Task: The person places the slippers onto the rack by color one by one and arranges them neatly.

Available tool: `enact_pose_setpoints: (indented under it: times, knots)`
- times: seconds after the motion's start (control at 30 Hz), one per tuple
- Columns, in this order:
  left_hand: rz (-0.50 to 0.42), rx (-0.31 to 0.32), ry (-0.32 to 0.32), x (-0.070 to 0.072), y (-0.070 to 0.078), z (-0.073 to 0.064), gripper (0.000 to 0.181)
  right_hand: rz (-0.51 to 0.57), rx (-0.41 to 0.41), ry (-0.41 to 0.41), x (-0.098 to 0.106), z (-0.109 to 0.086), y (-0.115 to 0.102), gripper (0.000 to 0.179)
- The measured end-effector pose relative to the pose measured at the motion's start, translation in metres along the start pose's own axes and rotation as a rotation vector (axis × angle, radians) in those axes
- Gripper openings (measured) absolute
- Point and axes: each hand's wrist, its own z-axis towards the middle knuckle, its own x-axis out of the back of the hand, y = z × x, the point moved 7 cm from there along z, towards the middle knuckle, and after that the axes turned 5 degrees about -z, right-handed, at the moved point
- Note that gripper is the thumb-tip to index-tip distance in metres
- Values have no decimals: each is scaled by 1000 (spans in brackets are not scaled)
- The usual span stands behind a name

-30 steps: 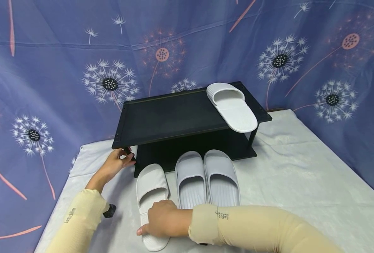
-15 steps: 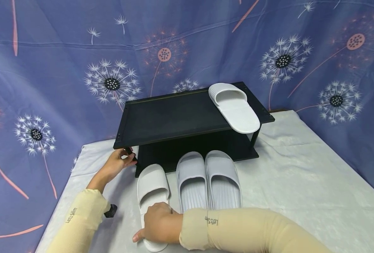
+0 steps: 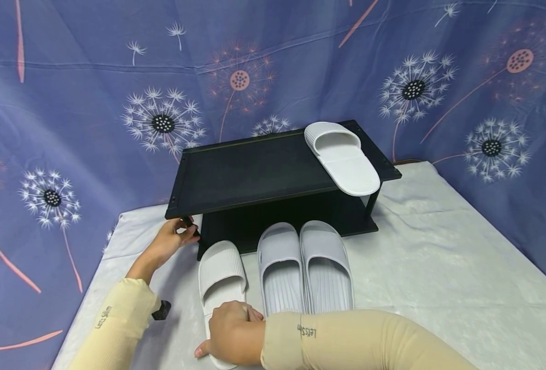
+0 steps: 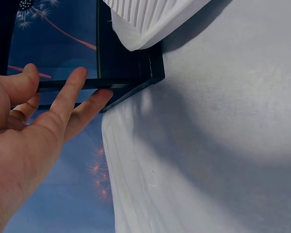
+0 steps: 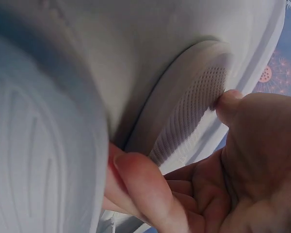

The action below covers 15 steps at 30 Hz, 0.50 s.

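Lower white slipper [image 3: 221, 266] — likely light and bendy, best taken across the heel — is gripped there by right hand [image 3: 233, 333], left hand [image 3: 167, 242] holding black rack [image 3: 249, 174] by one leg [image 4: 94, 83].

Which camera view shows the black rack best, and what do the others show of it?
The head view: there the black rack shows both its shelves together. The left wrist view shows only one end, close up, with the left hand at its post. The right wrist view shows none I can make out.
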Motion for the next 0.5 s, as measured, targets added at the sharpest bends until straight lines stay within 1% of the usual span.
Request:
enact_pose_setpoints:
  times: [0.1, 0.23, 0.3, 0.4, 0.5]
  knots:
    - [-5, 8, 1, -1, -1, 0, 25, -19, 23, 28, -2, -2, -1, 85]
    - [4, 9, 3, 0, -2, 0, 24, -41, 49, 60, 4, -12, 2, 78]
    - [5, 5, 3, 0, -1, 0, 26, -64, 49, 74, 9, -18, 6, 74]
    - [0, -6, 0, 0, 0, -1, 30, -88, 57, 91, 14, -26, 11, 74]
    - [-5, -11, 2, 0, 1, -1, 33, -117, 89, 104, 16, -31, 13, 72]
